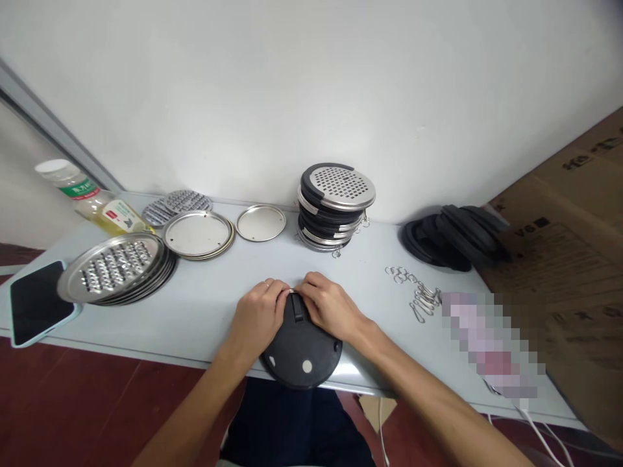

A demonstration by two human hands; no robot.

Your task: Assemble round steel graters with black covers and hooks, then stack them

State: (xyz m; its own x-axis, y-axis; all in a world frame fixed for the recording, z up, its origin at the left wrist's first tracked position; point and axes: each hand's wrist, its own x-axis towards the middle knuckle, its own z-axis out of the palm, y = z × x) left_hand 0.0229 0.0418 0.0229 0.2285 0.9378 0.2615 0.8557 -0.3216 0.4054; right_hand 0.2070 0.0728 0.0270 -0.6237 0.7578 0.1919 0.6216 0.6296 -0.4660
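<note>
Wall: is rising white behind the whole table.
Table [195,327]: is stretching across the view, pale grey, bearing everything below except the floor-side items.
Cardboard box [549,272]: is standing at the right end, printed side showing.
Stack of graters [335,211]: is standing near the wall, mid-table, black and metal rims alternating, a perforated face uppermost, small rings hanging from the sides.
Black rings [450,237]: are lying heaped beside the box.
Grater discs [121,266]: are lying piled at left, teeth upward on the top one.
Bottle [100,207]: is standing behind the grater discs, white-capped, holding yellow liquid.
Black disc [302,347]: is resting at the table's front edge, between the hands, showing a short tab and two pale spots.
Left hand [260,311]: is grasping the far rim, thumb and fingers pinched.
Right hand [331,305]: is grasping the same rim, fingertips meeting the left's.
Phone [36,305]: is lying at the left front corner, pale-cased.
Metal plates [197,233]: are lying stacked beside the grater discs.
Single plate [260,222]: is lying just right of them.
Metal hooks [423,301]: are lying scattered, right.
Small rings [402,274]: are lying beside the hooks.
</note>
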